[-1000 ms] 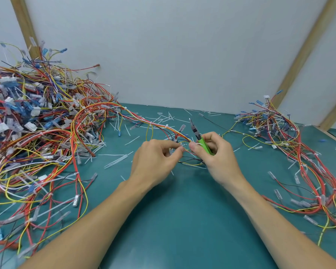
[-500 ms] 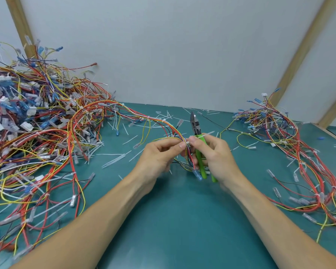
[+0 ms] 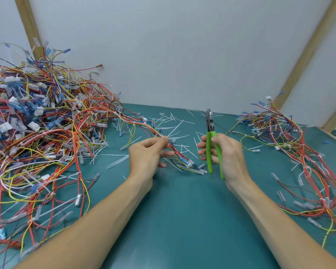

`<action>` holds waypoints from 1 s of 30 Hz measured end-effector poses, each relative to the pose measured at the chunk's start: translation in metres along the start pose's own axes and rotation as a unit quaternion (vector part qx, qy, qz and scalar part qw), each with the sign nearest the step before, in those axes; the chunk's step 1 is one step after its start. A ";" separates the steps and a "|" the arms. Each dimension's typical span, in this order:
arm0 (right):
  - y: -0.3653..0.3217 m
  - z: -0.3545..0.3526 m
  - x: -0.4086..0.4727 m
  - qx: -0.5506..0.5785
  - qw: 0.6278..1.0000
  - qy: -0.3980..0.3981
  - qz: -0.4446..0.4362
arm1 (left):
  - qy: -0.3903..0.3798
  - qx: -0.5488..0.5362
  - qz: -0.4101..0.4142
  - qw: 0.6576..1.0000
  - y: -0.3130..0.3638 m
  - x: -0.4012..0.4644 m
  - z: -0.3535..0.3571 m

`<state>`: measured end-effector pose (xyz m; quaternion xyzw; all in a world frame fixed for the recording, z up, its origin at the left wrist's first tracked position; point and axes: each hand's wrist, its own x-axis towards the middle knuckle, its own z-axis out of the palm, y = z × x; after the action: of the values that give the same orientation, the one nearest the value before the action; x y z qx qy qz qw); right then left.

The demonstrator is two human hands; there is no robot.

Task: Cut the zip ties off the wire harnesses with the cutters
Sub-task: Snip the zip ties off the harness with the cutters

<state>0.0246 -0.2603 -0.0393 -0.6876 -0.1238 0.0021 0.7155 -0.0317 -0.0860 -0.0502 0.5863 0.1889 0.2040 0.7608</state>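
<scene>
Hands parted; right hand (image 3: 224, 154) grips cutters (image 3: 211, 144), left hand (image 3: 146, 154) pinches harness (image 3: 175, 150); teal table (image 3: 182, 210).

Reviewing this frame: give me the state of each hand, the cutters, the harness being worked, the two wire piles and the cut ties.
left hand: pinching the harness wires.
right hand: gripping the cutters' green handles.
cutters: upright, blades up and closed, clear of the wires.
held harness: trailing from the left pile, its connector end resting on the table.
left pile: large, tangled.
right pile: smaller, spread out.
cut zip ties: scattered on the table.
</scene>
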 end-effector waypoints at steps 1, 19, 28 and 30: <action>-0.001 -0.001 0.001 -0.014 1.000 -0.002 0.002 | -0.011 -0.013 -0.009 1.000 0.000 -0.001 0.000; 0.000 -0.012 -0.006 -0.439 0.883 -0.016 -0.165 | -0.044 -0.072 -0.019 0.996 -0.003 0.004 0.000; -0.001 -0.004 -0.010 -0.428 0.879 0.005 -0.211 | -0.063 -0.060 -0.013 0.996 -0.004 0.003 0.001; -0.002 -0.003 -0.011 -0.434 0.875 0.007 -0.214 | -0.068 -0.061 -0.013 0.996 -0.004 0.003 0.001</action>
<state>0.0144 -0.2652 -0.0391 -0.8857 -0.2512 -0.2099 0.3293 -0.0282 -0.0857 -0.0542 0.5489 0.1318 0.1648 0.8088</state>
